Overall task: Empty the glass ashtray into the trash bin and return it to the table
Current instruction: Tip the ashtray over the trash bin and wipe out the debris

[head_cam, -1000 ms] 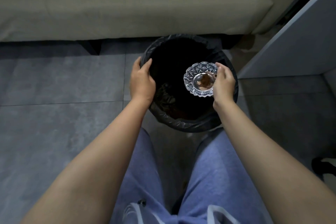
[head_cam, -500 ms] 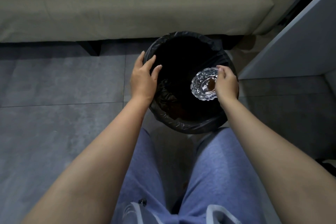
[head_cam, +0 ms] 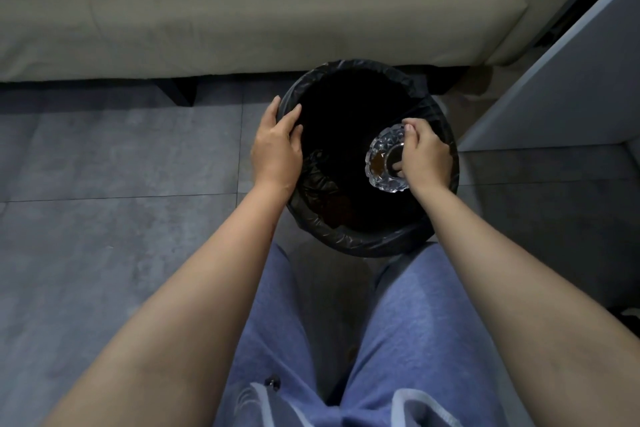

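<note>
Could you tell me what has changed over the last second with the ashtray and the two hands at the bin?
The right hand has tipped the glass ashtray from roughly level onto its side over the trash bin, with brown residue still inside. The left hand has shifted slightly along the rim, fingers now curling over it. Both grips remain, and the bin stays between the knees.

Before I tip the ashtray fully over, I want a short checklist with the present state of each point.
1. Ashtray over the bin's opening: ok.
2. Right hand grips its rim firmly: ok.
3. Left hand steadies the bin at its edge: ok.
4. Black liner folded over the rim: ok.
5. Brown residue gone from the ashtray: not ok.
6. Room left inside the bin: cannot tell, too dark.
</note>
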`<state>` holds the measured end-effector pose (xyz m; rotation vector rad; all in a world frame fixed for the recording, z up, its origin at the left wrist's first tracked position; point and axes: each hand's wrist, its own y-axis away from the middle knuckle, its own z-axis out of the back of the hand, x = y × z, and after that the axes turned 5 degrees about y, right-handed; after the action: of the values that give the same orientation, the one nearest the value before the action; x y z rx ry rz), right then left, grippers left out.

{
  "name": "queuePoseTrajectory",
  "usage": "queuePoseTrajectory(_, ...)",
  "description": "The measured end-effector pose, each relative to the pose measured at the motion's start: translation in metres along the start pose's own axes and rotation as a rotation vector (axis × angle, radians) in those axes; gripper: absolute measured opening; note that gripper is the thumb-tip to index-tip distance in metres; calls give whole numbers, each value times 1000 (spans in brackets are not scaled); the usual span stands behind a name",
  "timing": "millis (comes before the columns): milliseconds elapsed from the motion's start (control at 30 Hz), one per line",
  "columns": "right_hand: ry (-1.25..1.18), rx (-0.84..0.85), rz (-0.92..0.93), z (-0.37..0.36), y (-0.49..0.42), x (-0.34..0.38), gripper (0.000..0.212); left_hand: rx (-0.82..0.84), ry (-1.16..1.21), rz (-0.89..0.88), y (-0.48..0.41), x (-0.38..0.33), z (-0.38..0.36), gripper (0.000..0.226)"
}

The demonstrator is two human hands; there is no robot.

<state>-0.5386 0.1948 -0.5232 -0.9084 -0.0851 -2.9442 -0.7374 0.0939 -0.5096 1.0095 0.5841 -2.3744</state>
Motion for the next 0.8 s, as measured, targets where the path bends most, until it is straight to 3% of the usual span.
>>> queuePoseTrajectory(400,270,84,114,6,1,-9,37,4,-15,23,4,-6,0,37)
queuePoseTrajectory(500,179,3,108,7,1,-10,35,5,-10,9,4,-5,0,37)
queuePoseTrajectory(633,366,142,220,8,1,-10,35,8,-15,12,5,-6,0,38)
queuePoseTrajectory(733,283,44,212,10,3,-4,36,3,-5,16,5,-6,0,38)
queuePoseTrajectory(800,330,113,222,8,3,-1,36,6,0,18,6,-6,0,38)
